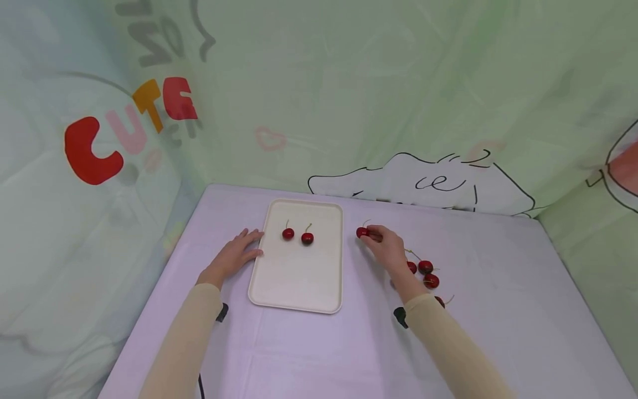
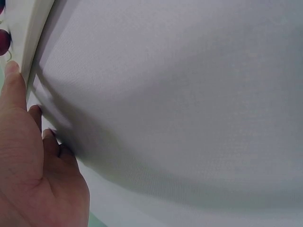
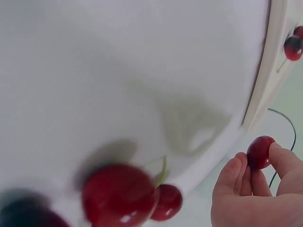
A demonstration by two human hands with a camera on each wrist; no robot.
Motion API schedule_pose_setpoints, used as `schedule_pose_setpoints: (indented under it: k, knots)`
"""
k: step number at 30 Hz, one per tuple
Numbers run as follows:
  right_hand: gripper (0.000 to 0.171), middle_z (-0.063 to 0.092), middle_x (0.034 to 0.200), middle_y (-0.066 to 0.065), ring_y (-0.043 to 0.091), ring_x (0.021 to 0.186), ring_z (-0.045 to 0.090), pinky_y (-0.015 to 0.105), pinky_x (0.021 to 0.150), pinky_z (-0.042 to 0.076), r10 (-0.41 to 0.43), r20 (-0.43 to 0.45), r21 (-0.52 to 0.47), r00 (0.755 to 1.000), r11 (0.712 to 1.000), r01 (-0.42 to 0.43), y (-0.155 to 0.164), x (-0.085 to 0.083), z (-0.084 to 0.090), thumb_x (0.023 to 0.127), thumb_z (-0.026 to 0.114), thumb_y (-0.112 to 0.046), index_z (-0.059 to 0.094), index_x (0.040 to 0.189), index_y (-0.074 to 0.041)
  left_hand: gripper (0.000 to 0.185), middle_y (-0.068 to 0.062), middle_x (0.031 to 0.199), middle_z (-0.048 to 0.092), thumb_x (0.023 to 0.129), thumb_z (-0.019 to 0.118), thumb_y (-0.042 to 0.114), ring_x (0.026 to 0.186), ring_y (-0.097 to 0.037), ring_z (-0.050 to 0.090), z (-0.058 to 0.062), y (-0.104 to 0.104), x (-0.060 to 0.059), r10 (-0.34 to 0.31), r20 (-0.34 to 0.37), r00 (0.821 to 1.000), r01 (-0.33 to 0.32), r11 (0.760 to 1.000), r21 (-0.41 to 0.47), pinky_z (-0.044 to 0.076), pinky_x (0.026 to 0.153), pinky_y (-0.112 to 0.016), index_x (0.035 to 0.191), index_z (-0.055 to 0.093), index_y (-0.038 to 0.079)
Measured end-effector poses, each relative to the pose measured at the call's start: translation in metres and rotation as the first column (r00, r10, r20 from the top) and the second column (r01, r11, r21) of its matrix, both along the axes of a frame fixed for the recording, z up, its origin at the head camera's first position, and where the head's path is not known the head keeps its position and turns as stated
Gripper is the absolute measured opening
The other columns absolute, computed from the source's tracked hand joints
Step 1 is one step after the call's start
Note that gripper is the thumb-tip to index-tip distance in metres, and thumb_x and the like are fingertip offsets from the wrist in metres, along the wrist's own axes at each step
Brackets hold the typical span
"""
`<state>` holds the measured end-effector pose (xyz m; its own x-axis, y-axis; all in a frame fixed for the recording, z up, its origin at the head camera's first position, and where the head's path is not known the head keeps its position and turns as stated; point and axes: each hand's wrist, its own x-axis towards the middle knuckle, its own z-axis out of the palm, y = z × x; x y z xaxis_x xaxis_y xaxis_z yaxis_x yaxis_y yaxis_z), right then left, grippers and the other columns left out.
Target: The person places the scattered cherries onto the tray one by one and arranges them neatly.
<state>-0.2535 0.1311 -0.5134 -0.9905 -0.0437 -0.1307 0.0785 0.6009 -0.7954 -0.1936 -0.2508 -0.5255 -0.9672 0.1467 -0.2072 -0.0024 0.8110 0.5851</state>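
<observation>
Between thumb and fingertips my right hand (image 1: 386, 248) pinches a dark red cherry (image 1: 362, 232), its thin stem pointing up, just right of the tray. The right wrist view shows this held cherry (image 3: 260, 152) raised over the cloth. My left hand (image 1: 233, 256) rests at the left rim of a cream rectangular tray (image 1: 299, 282), fingers extended and thumb at the edge. On the tray's upper half lie two stemmed cherries, one on the left (image 1: 288, 234) and one on the right (image 1: 307, 238).
Several loose cherries (image 1: 425, 267) lie on the pale cloth-covered table (image 1: 503, 310), partly behind my right forearm. Dark wrist devices (image 1: 401, 317) show beside both sleeves. A printed fabric backdrop (image 1: 399, 100) hangs behind the table's far edge.
</observation>
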Motion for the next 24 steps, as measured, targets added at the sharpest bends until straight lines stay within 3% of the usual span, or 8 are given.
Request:
schedule_pose_setpoints:
  k: [6,16,24]
  knots:
    - [0.043,0.065,0.120,0.019,0.029,0.110,0.063,0.040,0.092,0.054,0.038,-0.041,-0.007,0.998,0.999,-0.038,-0.022,-0.006,-0.004,0.093,0.068,-0.019,0.058,0.131,-0.002,0.060,-0.012,0.159,0.028,0.098,0.058,0.033,0.147,-0.041,0.013,-0.002,-0.002,0.000,0.001,-0.009,1.000,-0.001,1.000,0.001,0.016,0.115,-0.062,0.151,0.037,0.014]
    - [0.040,0.067,0.115,0.014,0.025,0.105,0.063,0.036,0.090,0.055,0.088,-0.002,-0.022,0.996,0.996,-0.088,-0.060,-0.009,-0.015,0.092,0.070,-0.018,0.061,0.128,-0.004,0.060,-0.012,0.158,0.029,0.098,0.059,0.034,0.147,-0.041,0.014,-0.003,-0.002,0.000,0.006,-0.008,1.000,-0.006,1.000,0.002,0.016,0.115,-0.061,0.151,0.038,0.014]
    - [0.039,0.068,0.114,0.014,0.024,0.105,0.063,0.036,0.089,0.055,0.135,0.010,0.008,0.991,0.991,-0.135,-0.078,-0.003,-0.012,0.092,0.070,-0.017,0.062,0.128,-0.002,0.061,-0.012,0.159,0.027,0.098,0.059,0.034,0.146,-0.042,0.014,-0.003,-0.001,0.000,0.015,0.006,1.000,-0.015,1.000,0.001,0.017,0.115,-0.062,0.151,0.038,0.016]
